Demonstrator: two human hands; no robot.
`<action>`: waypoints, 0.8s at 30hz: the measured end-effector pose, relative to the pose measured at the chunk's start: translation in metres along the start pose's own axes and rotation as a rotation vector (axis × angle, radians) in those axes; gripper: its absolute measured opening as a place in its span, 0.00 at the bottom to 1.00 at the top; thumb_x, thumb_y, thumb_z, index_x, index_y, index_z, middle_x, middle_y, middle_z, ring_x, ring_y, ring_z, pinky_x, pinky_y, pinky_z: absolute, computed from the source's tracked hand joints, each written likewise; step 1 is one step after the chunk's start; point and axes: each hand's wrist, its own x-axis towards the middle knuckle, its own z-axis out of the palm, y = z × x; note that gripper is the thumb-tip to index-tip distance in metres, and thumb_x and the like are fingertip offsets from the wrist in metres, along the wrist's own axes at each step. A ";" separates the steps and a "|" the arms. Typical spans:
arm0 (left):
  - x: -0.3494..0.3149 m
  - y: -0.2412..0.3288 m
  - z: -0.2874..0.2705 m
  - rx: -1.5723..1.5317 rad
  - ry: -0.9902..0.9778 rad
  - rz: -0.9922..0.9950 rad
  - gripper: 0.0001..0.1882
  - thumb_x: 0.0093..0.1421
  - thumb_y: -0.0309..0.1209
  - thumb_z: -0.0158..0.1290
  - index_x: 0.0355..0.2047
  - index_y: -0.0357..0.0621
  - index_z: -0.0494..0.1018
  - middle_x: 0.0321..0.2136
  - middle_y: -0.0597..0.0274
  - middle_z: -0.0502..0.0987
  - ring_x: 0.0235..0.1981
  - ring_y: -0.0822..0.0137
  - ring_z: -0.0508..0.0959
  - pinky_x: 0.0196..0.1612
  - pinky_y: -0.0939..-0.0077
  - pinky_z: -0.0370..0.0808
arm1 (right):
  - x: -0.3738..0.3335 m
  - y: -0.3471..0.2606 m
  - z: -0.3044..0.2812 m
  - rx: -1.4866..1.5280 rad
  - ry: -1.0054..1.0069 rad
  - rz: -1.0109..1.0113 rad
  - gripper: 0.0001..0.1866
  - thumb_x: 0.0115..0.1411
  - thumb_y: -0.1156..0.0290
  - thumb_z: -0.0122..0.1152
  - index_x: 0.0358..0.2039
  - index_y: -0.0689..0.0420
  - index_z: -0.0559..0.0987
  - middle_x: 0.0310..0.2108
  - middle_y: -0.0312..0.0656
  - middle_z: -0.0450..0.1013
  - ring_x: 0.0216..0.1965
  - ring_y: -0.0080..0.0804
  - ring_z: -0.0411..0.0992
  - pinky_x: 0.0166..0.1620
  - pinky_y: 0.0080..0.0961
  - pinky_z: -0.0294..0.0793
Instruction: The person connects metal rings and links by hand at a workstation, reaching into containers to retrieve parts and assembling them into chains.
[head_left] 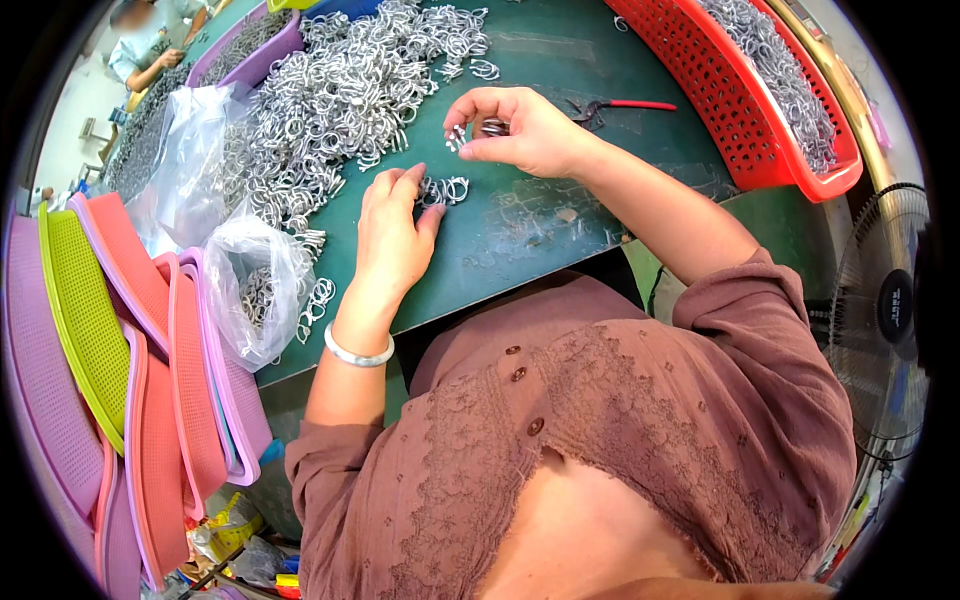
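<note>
Rings [340, 90] on table [500, 240] left of pliers [625, 105]; basket [705, 90] right.

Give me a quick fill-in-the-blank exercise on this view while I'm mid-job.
1. A silver bangle circles the person's ____ wrist.
2. The perforated basket at the upper right matches the handle of the pliers: both are ____.
3. The hand higher in the picture, holding metal rings, is the ____ one.

Missing words: left; red; right.
</note>
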 end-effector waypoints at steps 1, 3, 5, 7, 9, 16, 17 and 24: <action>0.000 -0.001 0.000 0.012 0.000 0.008 0.21 0.45 0.23 0.54 0.41 0.36 0.68 0.34 0.52 0.69 0.35 0.56 0.71 0.39 0.70 0.68 | -0.001 0.000 0.001 0.014 0.003 -0.007 0.11 0.47 0.77 0.59 0.34 0.58 0.73 0.23 0.28 0.67 0.24 0.12 0.60 0.30 0.12 0.59; 0.001 -0.002 0.001 -0.026 -0.002 -0.006 0.19 0.45 0.23 0.54 0.40 0.36 0.68 0.33 0.52 0.69 0.34 0.57 0.72 0.38 0.71 0.68 | -0.003 -0.001 0.001 0.022 0.000 0.001 0.11 0.47 0.77 0.59 0.34 0.58 0.73 0.23 0.28 0.67 0.24 0.12 0.60 0.29 0.12 0.59; 0.002 -0.002 0.001 -0.046 -0.001 -0.010 0.18 0.45 0.22 0.54 0.38 0.36 0.68 0.32 0.53 0.70 0.31 0.58 0.72 0.36 0.72 0.69 | -0.005 -0.001 0.001 0.024 0.002 0.006 0.11 0.47 0.77 0.59 0.34 0.58 0.73 0.23 0.28 0.67 0.24 0.12 0.60 0.29 0.12 0.59; 0.002 -0.001 0.001 -0.045 0.004 -0.008 0.17 0.44 0.22 0.55 0.37 0.36 0.69 0.30 0.53 0.69 0.29 0.59 0.72 0.34 0.73 0.69 | -0.006 -0.001 0.001 0.022 0.007 0.007 0.12 0.47 0.77 0.60 0.34 0.58 0.73 0.22 0.28 0.67 0.24 0.12 0.60 0.29 0.11 0.59; 0.002 -0.001 0.001 -0.069 0.011 -0.015 0.16 0.44 0.22 0.55 0.36 0.36 0.69 0.29 0.54 0.69 0.27 0.61 0.72 0.32 0.74 0.69 | -0.007 -0.001 0.000 0.006 -0.001 -0.013 0.12 0.47 0.77 0.59 0.34 0.59 0.73 0.24 0.30 0.68 0.24 0.13 0.61 0.28 0.12 0.61; -0.002 0.002 -0.003 -0.165 -0.003 -0.119 0.15 0.42 0.21 0.56 0.34 0.36 0.68 0.28 0.54 0.69 0.26 0.60 0.72 0.30 0.72 0.69 | -0.010 0.002 -0.007 0.688 0.040 0.293 0.09 0.46 0.80 0.50 0.30 0.55 0.69 0.30 0.38 0.70 0.26 0.22 0.67 0.23 0.18 0.66; -0.003 0.002 -0.003 -0.166 0.002 -0.129 0.15 0.42 0.21 0.56 0.33 0.36 0.68 0.28 0.54 0.69 0.25 0.61 0.72 0.29 0.73 0.69 | -0.011 0.003 -0.008 0.731 0.025 0.326 0.09 0.46 0.80 0.50 0.30 0.55 0.69 0.30 0.38 0.70 0.26 0.23 0.67 0.23 0.18 0.65; -0.007 0.001 -0.010 -0.143 -0.009 -0.221 0.15 0.41 0.22 0.58 0.31 0.37 0.68 0.28 0.58 0.69 0.21 0.69 0.69 0.26 0.78 0.68 | -0.010 0.001 0.022 -0.691 -0.078 0.221 0.17 0.45 0.58 0.62 0.20 0.61 0.73 0.16 0.45 0.69 0.19 0.35 0.68 0.25 0.29 0.66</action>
